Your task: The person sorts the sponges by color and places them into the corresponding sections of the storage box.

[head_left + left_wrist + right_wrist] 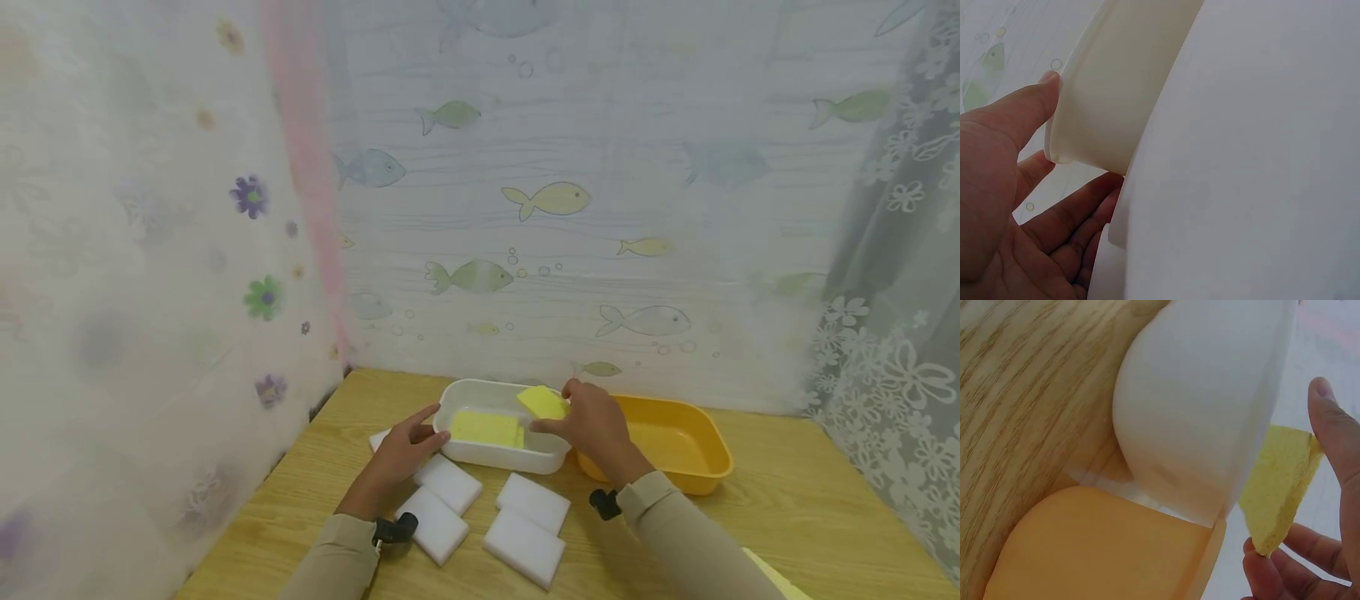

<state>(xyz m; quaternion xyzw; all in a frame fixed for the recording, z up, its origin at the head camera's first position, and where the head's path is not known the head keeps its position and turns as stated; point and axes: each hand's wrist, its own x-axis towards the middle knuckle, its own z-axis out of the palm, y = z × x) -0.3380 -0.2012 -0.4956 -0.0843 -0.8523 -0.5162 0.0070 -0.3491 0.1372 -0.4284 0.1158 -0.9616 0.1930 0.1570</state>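
Observation:
My right hand (596, 421) holds a thin yellow sponge (542, 402) tilted above the right end of a white plastic basin (498, 458). In the right wrist view a fingertip meets the sponge's (1275, 487) lower corner, and the thumb (1335, 425) is at its opposite edge. More yellow sponges (483, 427) lie flat inside the basin. At the basin's left end, my left hand (405, 454) grips the corner, its thumb (1038, 103) on the rim and the other fingers round the outside. Several white foam blocks (525, 546) lie on the table before the basin.
An orange basin (678, 446) stands against the white basin's right side, with nothing seen inside it. Another yellow piece (776, 575) shows at the table's near right. Fish-patterned curtain (555, 200) hangs behind the wooden table (300, 517).

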